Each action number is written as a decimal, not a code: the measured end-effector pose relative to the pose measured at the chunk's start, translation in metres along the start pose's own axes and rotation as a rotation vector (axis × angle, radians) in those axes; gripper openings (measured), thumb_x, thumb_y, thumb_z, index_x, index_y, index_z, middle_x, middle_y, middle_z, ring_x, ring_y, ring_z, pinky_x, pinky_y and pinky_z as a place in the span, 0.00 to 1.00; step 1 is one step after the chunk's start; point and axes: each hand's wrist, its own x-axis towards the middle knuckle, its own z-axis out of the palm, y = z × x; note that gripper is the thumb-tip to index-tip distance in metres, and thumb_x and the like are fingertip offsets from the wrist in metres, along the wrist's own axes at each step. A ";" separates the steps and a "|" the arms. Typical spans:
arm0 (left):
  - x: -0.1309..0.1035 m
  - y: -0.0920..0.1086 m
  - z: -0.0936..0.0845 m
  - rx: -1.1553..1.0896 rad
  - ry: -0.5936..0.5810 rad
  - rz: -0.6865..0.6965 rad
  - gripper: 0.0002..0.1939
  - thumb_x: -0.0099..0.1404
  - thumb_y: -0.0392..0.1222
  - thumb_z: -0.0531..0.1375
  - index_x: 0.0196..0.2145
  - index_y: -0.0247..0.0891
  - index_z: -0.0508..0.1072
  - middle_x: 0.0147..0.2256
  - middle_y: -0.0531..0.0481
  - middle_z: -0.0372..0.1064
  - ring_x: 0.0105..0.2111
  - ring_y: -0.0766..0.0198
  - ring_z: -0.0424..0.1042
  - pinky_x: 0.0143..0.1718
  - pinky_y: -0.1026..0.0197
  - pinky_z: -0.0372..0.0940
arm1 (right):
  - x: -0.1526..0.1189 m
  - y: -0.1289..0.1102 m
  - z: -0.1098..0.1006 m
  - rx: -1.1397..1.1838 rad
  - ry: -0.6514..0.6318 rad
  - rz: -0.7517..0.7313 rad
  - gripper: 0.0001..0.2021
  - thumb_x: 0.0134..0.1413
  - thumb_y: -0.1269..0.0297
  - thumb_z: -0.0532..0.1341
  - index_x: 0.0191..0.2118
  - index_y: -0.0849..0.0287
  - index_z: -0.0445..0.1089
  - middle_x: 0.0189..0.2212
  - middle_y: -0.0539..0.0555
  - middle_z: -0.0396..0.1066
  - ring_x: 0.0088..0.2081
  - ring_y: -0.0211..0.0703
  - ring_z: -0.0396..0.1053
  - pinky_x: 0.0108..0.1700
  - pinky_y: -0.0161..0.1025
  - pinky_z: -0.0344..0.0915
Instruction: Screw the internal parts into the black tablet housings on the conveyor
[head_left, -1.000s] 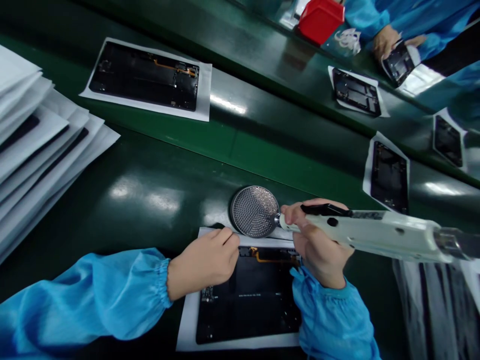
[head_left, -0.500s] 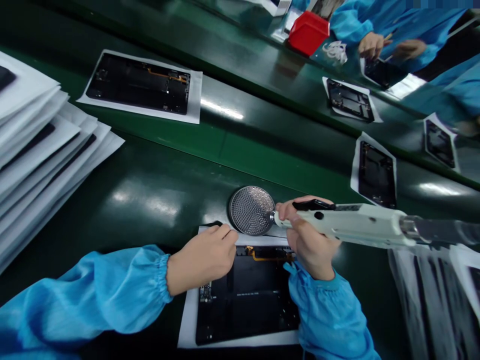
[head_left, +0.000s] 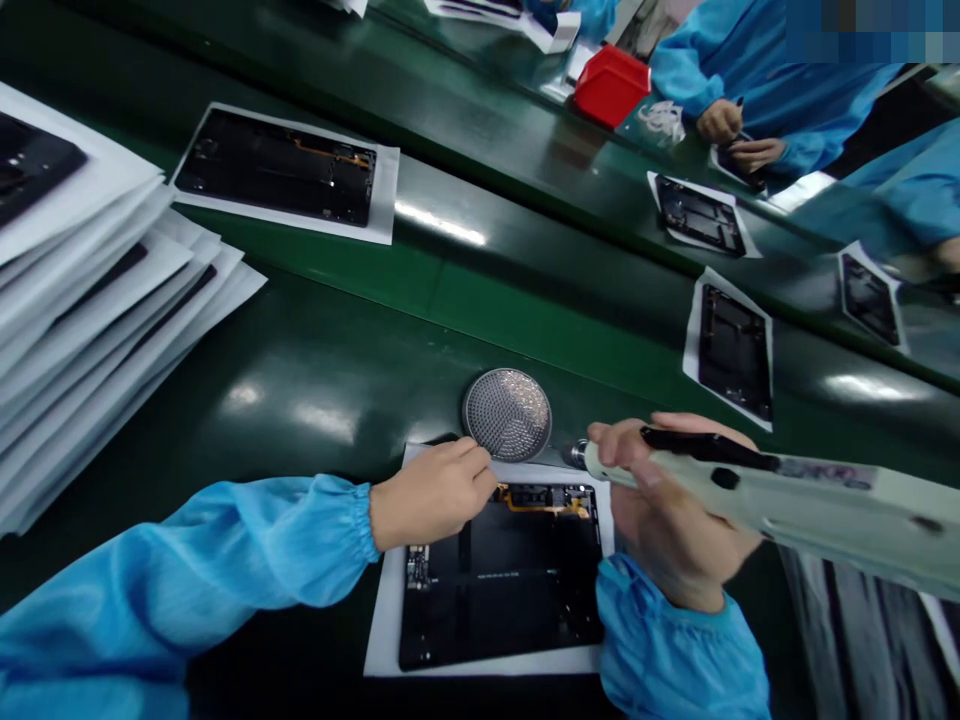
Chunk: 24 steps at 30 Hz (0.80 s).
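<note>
My right hand [head_left: 675,515] is closed round a pale green electric screwdriver [head_left: 817,510], its tip pointing left toward a round metal dish [head_left: 508,414]. The dish has a grid of small holes, with tiny shiny screws on its right side. My left hand [head_left: 435,490] has its fingers curled together over the upper left edge of an opened tablet [head_left: 510,590]; whatever they may pinch is hidden. The black tablet lies on a white sheet [head_left: 386,630], with an orange flex cable [head_left: 540,505] along its top edge.
A tall stack of white sheets [head_left: 90,330] with dark panels between stands at left. Another tablet [head_left: 277,165] lies on the belt beyond, and more tablets [head_left: 735,350] are at right. A red bin [head_left: 611,85] and a co-worker's hands [head_left: 739,135] are across the line.
My right hand has drawn the screwdriver back from the dish, to the right and toward me. My left hand has shifted slightly right, fingers still curled. The co-worker's hands have moved closer together.
</note>
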 end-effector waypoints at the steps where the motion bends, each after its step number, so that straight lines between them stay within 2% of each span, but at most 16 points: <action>1: 0.001 0.000 0.003 -0.012 0.006 0.000 0.10 0.69 0.27 0.50 0.34 0.31 0.71 0.34 0.42 0.67 0.34 0.57 0.64 0.36 0.56 0.66 | -0.004 -0.004 -0.001 0.002 -0.016 0.012 0.15 0.51 0.71 0.66 0.46 0.56 0.73 0.25 0.49 0.69 0.29 0.42 0.68 0.39 0.48 0.68; 4: 0.005 0.000 0.007 -0.028 0.001 -0.009 0.11 0.70 0.29 0.50 0.34 0.31 0.71 0.34 0.42 0.67 0.34 0.57 0.64 0.36 0.56 0.66 | -0.019 -0.007 -0.002 0.028 -0.077 0.078 0.20 0.52 0.66 0.66 0.52 0.57 0.69 0.29 0.52 0.70 0.33 0.45 0.68 0.41 0.52 0.69; 7: 0.008 0.001 0.009 -0.028 -0.023 -0.043 0.11 0.71 0.31 0.50 0.35 0.32 0.72 0.35 0.43 0.68 0.35 0.57 0.65 0.37 0.56 0.66 | -0.031 0.000 -0.002 -0.013 -0.098 0.110 0.23 0.53 0.64 0.66 0.55 0.56 0.67 0.29 0.51 0.69 0.33 0.46 0.69 0.41 0.53 0.70; 12: 0.013 0.005 0.012 -0.002 -0.022 -0.098 0.11 0.72 0.34 0.52 0.35 0.32 0.73 0.33 0.44 0.67 0.35 0.57 0.64 0.37 0.56 0.65 | -0.039 0.012 0.002 -0.205 -0.024 0.150 0.16 0.53 0.67 0.67 0.49 0.54 0.69 0.30 0.50 0.70 0.31 0.42 0.71 0.41 0.50 0.72; 18: 0.013 0.010 0.019 0.015 0.054 -0.119 0.12 0.72 0.34 0.53 0.31 0.33 0.72 0.32 0.45 0.65 0.34 0.59 0.61 0.34 0.58 0.60 | -0.040 0.011 0.005 -0.214 0.020 0.176 0.10 0.54 0.66 0.67 0.43 0.55 0.71 0.31 0.51 0.71 0.32 0.42 0.72 0.39 0.48 0.73; 24: 0.011 0.010 0.023 0.062 0.124 -0.073 0.13 0.73 0.36 0.53 0.32 0.32 0.73 0.32 0.46 0.67 0.34 0.60 0.60 0.31 0.58 0.54 | -0.041 0.010 0.005 -0.220 0.046 0.186 0.10 0.52 0.66 0.68 0.42 0.55 0.72 0.30 0.50 0.71 0.32 0.43 0.72 0.39 0.49 0.73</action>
